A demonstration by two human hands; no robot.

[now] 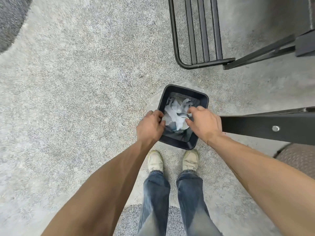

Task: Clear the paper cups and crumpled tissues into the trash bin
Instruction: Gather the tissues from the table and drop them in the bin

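Head view looks straight down on a small black trash bin (pixel 185 143) with a squarish, round-cornered rim, standing on speckled grey concrete floor (pixel 76 82) just ahead of the person's two pale shoes (pixel 155 160). Clear plastic shows around the bin's far side. Inside the bin lies a heap of crumpled tissues (pixel 175 113), white with bluish shadows, torn and creased at the edges; the curved pale rim of what looks like a paper cup (pixel 183 116) pokes out among them near the right side. The left hand (pixel 150 126) is over the bin's left rim, fingers curled inward and touching the edge of the tissues. The right hand (pixel 202 123) hovers over the bin's right side, fingers bent down loosely with thumb and forefinger near the cup rim; I cannot tell whether it actually pinches anything. Both forearms are bare, and blue jeans (pixel 156 201) cover the legs. A dark metal chair frame (pixel 201 64) stands farther off, and a black beam (pixel 265 126) runs in from the right beside the bin.
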